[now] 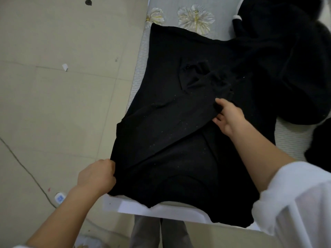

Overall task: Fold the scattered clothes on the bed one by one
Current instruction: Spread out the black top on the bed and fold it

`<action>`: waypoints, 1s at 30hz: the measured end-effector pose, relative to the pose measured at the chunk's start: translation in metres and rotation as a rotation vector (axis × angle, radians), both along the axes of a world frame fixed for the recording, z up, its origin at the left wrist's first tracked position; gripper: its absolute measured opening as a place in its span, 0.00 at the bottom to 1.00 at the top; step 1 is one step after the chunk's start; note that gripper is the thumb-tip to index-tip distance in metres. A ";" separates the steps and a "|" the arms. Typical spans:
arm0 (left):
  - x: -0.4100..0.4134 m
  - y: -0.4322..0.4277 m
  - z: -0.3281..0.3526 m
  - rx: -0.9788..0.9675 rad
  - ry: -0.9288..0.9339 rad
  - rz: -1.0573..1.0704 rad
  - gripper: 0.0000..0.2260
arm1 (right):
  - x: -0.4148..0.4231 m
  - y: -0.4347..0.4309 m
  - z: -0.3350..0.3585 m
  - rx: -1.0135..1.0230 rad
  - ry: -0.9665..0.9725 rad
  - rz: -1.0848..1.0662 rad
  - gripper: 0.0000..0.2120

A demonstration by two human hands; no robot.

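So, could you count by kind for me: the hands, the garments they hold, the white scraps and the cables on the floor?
Hands: 2, left hand and right hand
Black garment held by both: 1
White scrap on the floor: 1
Cable on the floor: 1
Total: 5

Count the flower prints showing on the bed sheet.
2. The smaller flower print lies near the left edge of the bed sheet; the larger flower print lies right of it, both beyond the black garment. Others may lie hidden under it.
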State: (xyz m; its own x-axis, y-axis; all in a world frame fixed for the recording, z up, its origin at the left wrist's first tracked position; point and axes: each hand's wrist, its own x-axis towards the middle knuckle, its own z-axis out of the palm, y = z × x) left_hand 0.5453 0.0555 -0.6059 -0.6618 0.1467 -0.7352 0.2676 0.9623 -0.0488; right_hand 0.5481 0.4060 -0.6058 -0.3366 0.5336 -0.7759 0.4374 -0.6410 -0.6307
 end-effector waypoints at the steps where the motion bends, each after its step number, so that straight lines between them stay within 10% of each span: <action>1: -0.002 0.001 -0.001 -0.019 -0.025 -0.011 0.08 | -0.007 0.005 0.002 0.030 0.003 -0.008 0.18; 9: -0.015 -0.007 -0.010 0.164 -0.259 0.238 0.03 | 0.015 0.015 -0.014 0.623 -0.295 0.376 0.21; 15: 0.015 0.001 0.013 0.601 -0.102 0.901 0.02 | 0.131 -0.031 -0.001 0.865 -0.229 0.524 0.16; 19: 0.044 0.003 0.011 0.673 0.037 1.427 0.22 | 0.219 -0.047 0.004 0.785 -0.440 0.286 0.17; 22: 0.059 0.011 0.012 0.690 -0.090 1.685 0.17 | 0.254 -0.050 0.004 0.570 -0.687 0.001 0.27; 27: 0.068 0.029 0.017 0.628 -0.061 1.709 0.27 | 0.250 -0.052 0.012 -0.075 -0.547 -0.258 0.34; 30: 0.062 0.038 0.026 0.692 0.016 1.708 0.20 | 0.241 -0.053 0.011 -0.134 -0.518 -0.157 0.30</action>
State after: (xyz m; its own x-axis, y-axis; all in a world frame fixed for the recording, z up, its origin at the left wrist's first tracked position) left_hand 0.6072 0.0931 -0.5802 -0.4020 -0.3744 -0.8356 -0.9009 -0.0011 0.4339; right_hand 0.7894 0.3532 -0.5945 0.1824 0.4323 -0.8831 0.5617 -0.7830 -0.2673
